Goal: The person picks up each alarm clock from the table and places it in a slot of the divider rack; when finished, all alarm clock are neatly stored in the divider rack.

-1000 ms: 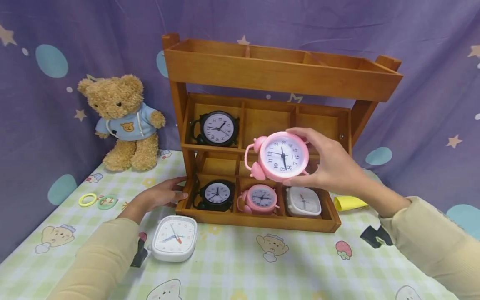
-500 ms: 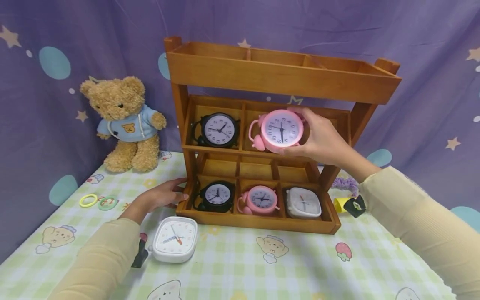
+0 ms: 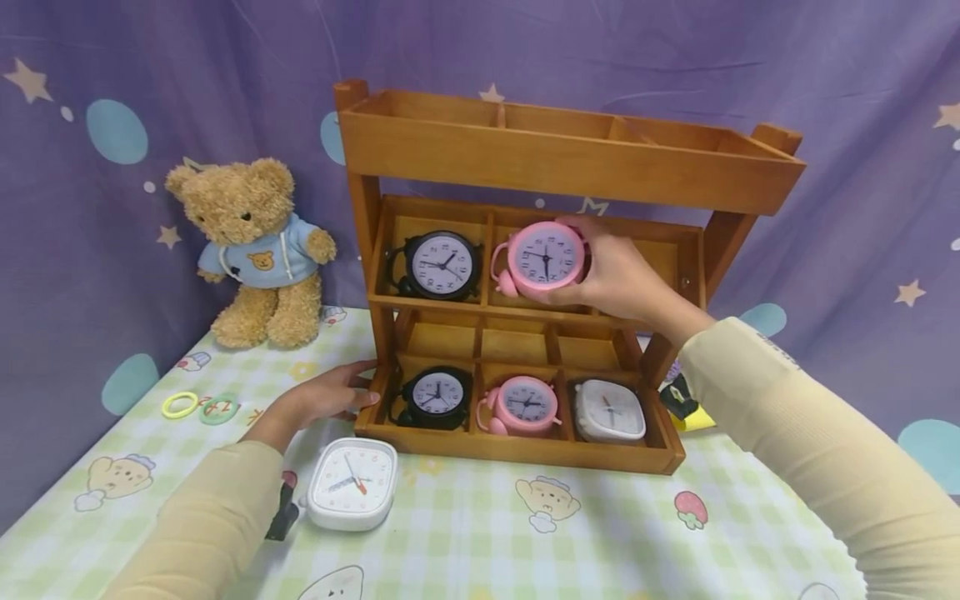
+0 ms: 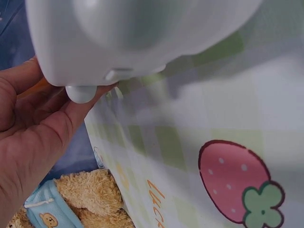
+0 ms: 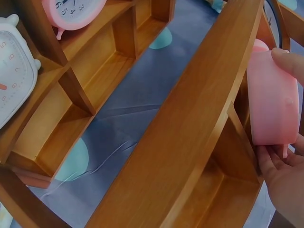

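In the head view my right hand [image 3: 622, 271] grips a pink twin-bell alarm clock [image 3: 546, 257] by its base side, thumb below and fingers above. The clock lies sideways, dial outward, at the middle compartment of the wooden rack's [image 3: 555, 158] middle tier. From the right wrist view, the pink clock's smooth side [image 5: 273, 97] shows between thumb and fingers. My left hand [image 3: 322, 396] holds the rack's lower left side wall, thumb over the rim. Just in front of that hand a white square alarm clock [image 3: 352, 483] rests on the tablecloth; its casing [image 4: 128, 28] fills the left wrist view's top.
A black alarm clock [image 3: 442, 265] occupies the middle tier's left compartment. Below it, the bottom tier carries another black clock [image 3: 437, 396], a smaller pink clock [image 3: 527, 404] and a white clock [image 3: 611, 410]. A teddy bear [image 3: 258, 250] stands left, behind two hair rings [image 3: 180, 406].
My right hand has carried the pink clock up, back and slightly left, from in front of the rack to the middle compartment. My left hand stays at the rack's side.
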A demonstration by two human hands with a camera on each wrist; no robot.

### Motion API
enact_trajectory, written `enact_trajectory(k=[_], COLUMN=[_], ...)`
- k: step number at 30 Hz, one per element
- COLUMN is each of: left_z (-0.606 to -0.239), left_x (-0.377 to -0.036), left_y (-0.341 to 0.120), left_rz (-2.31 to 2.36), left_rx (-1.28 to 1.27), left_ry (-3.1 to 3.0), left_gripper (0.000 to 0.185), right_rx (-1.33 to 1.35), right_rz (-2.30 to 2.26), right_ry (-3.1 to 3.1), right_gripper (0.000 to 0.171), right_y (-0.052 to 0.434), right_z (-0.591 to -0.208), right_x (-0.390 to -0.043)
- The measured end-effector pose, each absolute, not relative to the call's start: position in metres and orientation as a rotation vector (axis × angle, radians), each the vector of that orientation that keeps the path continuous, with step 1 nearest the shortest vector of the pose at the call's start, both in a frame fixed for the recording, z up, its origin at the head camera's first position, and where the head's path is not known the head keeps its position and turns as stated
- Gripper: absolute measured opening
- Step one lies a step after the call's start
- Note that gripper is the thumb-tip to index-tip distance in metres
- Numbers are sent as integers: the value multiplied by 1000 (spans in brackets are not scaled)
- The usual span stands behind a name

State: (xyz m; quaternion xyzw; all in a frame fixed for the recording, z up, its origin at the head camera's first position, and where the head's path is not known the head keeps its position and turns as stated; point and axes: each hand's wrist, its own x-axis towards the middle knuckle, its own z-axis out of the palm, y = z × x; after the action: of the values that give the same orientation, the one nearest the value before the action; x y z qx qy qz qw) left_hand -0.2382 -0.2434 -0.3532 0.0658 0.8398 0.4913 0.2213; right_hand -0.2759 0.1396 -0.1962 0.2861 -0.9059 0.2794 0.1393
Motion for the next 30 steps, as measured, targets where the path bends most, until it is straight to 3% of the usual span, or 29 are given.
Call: enact_trajectory(k=[23, 30], left_z=[-351, -353], left_x=[-235, -238], left_y=[-241, -242], left_rz=[1362, 1349], left_rx=[184, 172], left_ry=[2328, 2333], left_gripper=[73, 73], right_rx=[879, 1013], right_rz=[535, 691], right_ry=[-2744, -2774], right_gripper=[81, 69], right_y=[131, 131], right_z=[-186, -180], right_x=[-285, -289])
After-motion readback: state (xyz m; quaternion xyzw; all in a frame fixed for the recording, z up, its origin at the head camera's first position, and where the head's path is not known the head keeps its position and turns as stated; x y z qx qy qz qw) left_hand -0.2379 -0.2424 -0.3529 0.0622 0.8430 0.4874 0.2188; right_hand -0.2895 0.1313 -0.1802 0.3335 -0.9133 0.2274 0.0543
